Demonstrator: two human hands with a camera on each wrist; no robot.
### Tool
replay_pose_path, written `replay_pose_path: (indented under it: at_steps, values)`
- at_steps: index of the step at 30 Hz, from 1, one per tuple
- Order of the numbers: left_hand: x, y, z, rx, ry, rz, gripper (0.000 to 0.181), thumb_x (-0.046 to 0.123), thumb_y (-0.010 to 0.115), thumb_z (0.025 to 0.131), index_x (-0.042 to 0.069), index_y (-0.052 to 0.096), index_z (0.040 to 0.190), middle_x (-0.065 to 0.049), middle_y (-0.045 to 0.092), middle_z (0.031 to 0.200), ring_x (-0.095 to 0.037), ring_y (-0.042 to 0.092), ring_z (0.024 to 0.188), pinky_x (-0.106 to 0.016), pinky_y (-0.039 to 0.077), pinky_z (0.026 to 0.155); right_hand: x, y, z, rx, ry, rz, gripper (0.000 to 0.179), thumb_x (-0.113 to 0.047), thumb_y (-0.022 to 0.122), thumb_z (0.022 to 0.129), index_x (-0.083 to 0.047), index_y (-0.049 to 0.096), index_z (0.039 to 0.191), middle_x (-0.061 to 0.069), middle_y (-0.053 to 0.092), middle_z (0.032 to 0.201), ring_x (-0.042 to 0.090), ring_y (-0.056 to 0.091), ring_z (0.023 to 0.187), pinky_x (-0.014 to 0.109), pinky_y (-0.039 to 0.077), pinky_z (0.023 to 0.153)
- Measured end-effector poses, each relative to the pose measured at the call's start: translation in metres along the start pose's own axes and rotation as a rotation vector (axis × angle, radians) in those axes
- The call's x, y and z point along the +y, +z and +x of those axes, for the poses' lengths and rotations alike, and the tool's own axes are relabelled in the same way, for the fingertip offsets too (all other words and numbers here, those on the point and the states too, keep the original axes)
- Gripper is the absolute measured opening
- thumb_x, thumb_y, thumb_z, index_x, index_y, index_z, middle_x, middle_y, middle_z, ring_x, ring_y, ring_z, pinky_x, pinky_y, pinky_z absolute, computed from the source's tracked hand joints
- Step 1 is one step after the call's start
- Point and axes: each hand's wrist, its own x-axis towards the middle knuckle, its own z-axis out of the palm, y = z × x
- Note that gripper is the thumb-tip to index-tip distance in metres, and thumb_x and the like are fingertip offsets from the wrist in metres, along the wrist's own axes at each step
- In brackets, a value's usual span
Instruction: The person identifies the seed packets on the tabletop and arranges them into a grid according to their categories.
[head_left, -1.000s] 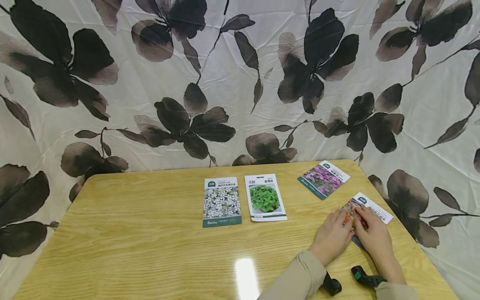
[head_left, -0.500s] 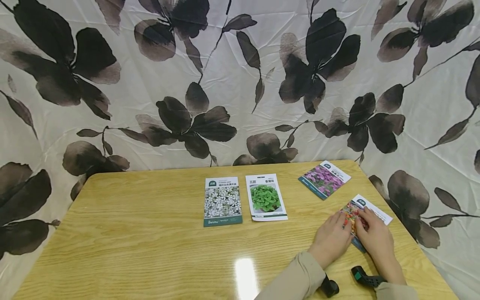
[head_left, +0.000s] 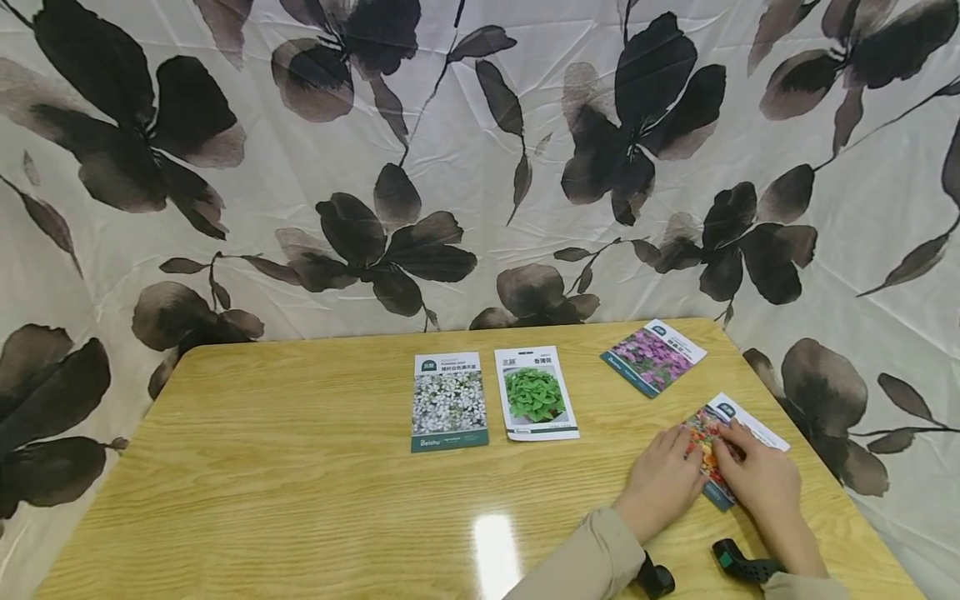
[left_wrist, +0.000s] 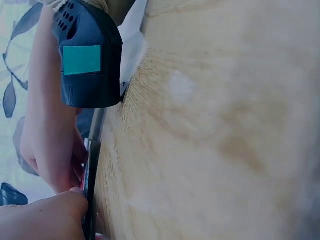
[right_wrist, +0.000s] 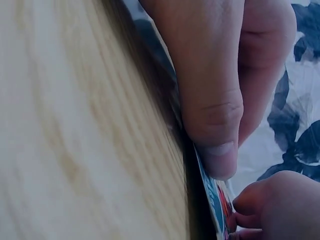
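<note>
While a white cloth point(head_left: 322, 158) printed with dark flowers rises behind and around it, a wood-grained worktop point(head_left: 262, 433) stretches from well left of the green-leaf packet point(head_left: 536, 393) to well right of it; on the near side of that packet the surface carries a bright patch of reflected light point(head_left: 495, 550)

Just left of the green-leaf packet, and apart from it, lies the white-flower packet point(head_left: 449, 408), flat and nearly straight. To the green-leaf packet's near right a beige sleeve point(head_left: 585, 558) reaches in, with a black wrist device point(head_left: 655, 577) at its cuff. Right of the green-leaf packet and slightly farther back, the purple-flower packet point(head_left: 654, 358) lies turned at an angle. Nearer the person, right of the green-leaf packet, the left hand point(head_left: 663, 479) rests its extended fingers on the orange-flower packet point(head_left: 707, 454), its grip released. That packet lies slanted on the worktop, right of the green-leaf packet and nearer the person, partly covered by both hands. Farthest right of the green-leaf packet, the right hand point(head_left: 761, 479) touches it with thumb and fingers; whether this grip pinches it or only presses, I cannot tell. At that wrist sits a second black device point(head_left: 738, 562) with a green patch
</note>
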Motion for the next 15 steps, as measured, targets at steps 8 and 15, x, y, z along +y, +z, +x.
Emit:
replay_pose_path:
  at_steps: [8,15]
  values:
    - [-0.004,0.000,-0.005,0.038,0.014,-0.042,0.043,0.050,0.046,0.102,0.028,0.059,0.137,0.005,0.046,0.149,-0.012,0.038,0.140,-0.023,0.031,0.112,-0.008,-0.006,0.002,-0.047,0.045,-0.026,0.038,-0.026,0.061,0.094,0.001,0.070,0.118,0.028,0.060,0.124,0.057,0.061,0.087,0.048,0.044,0.048]
    - [-0.002,-0.001,-0.010,0.008,0.004,-0.045,0.046,0.051,0.046,0.102,0.028,0.058,0.140,0.003,0.044,0.151,-0.013,0.037,0.141,-0.023,0.030,0.113,-0.012,-0.006,0.000,-0.069,0.056,-0.031,0.038,-0.029,0.061,0.094,-0.001,0.071,0.117,0.028,0.059,0.126,0.056,0.062,0.087,0.048,0.044,0.048]
